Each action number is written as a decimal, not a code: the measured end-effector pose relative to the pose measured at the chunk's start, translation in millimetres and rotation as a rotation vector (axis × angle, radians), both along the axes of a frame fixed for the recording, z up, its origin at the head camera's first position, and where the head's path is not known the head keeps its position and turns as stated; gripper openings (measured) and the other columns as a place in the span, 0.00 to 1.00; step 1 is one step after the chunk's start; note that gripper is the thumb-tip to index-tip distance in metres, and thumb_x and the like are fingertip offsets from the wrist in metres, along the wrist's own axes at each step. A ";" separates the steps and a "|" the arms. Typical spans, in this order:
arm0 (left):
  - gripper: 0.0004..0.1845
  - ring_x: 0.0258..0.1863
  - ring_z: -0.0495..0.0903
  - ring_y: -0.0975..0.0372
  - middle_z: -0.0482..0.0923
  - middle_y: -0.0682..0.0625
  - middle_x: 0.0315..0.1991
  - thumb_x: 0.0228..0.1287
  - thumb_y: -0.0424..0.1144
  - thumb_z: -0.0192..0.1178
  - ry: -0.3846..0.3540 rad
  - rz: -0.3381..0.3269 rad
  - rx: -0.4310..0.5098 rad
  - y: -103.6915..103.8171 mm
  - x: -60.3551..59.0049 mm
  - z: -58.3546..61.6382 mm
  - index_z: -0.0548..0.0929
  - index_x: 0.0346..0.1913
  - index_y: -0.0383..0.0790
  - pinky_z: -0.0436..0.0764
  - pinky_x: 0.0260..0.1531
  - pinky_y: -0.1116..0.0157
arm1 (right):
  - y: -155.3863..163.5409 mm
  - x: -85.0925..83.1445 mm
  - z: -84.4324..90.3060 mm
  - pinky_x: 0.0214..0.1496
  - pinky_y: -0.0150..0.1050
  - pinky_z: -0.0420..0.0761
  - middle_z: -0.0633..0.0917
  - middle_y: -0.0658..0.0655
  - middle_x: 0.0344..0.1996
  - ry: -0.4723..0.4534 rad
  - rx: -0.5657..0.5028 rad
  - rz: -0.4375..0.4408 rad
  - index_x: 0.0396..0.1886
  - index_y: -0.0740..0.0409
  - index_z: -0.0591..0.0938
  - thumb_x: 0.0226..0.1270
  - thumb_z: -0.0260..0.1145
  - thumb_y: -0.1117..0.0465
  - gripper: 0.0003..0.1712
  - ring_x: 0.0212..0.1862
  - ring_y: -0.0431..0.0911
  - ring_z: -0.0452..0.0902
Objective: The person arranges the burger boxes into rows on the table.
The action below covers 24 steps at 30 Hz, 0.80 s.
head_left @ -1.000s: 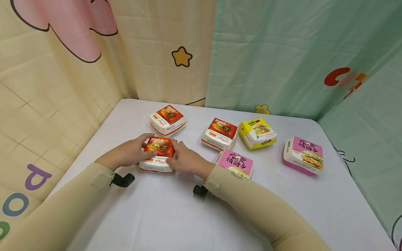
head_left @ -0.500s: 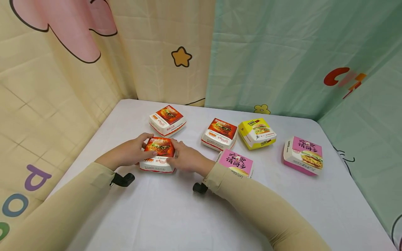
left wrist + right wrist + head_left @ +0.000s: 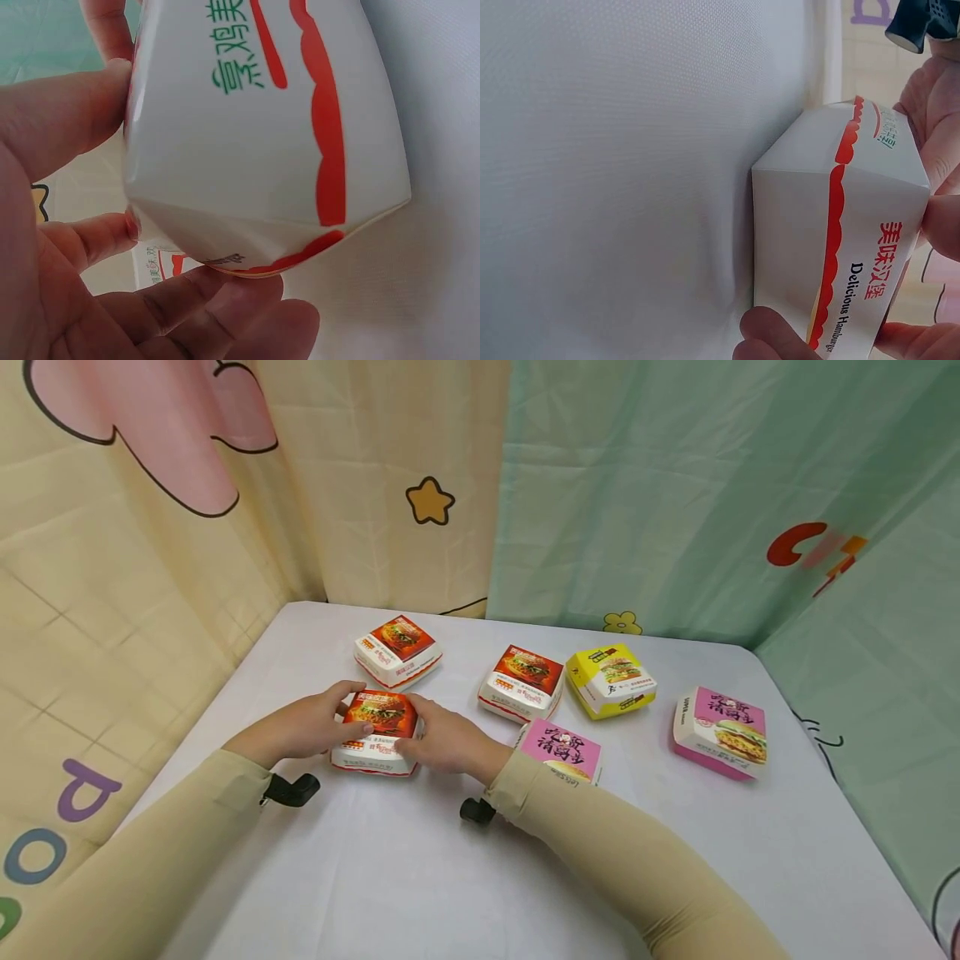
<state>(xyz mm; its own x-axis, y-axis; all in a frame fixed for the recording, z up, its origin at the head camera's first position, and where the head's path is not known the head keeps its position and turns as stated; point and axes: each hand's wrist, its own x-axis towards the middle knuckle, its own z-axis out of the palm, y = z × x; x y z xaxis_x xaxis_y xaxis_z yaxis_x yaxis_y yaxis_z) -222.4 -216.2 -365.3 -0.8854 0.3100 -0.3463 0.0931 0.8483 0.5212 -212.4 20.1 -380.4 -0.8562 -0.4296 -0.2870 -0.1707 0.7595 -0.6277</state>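
A white hamburger box (image 3: 381,740) is held upright on the white surface (image 3: 420,877), left of its middle, with its lid down. Its top is covered by a red-orange panel printed with a burger, and its sides are crossed by a scalloped red band. Green characters are printed on one side, red characters and "Delicious Hamburger" on another

Booth with cartoon-print curtains (image 3: 405,443)
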 end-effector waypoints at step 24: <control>0.48 0.70 0.72 0.34 0.72 0.29 0.72 0.74 0.64 0.57 0.071 -0.038 -0.050 0.1 4.4 5.5 0.52 0.85 0.42 0.72 0.66 0.33 | 4.0 6.1 3.6 0.83 0.48 0.64 0.60 0.54 0.85 0.042 0.008 0.000 0.88 0.51 0.49 0.76 0.64 0.42 0.52 0.83 0.47 0.58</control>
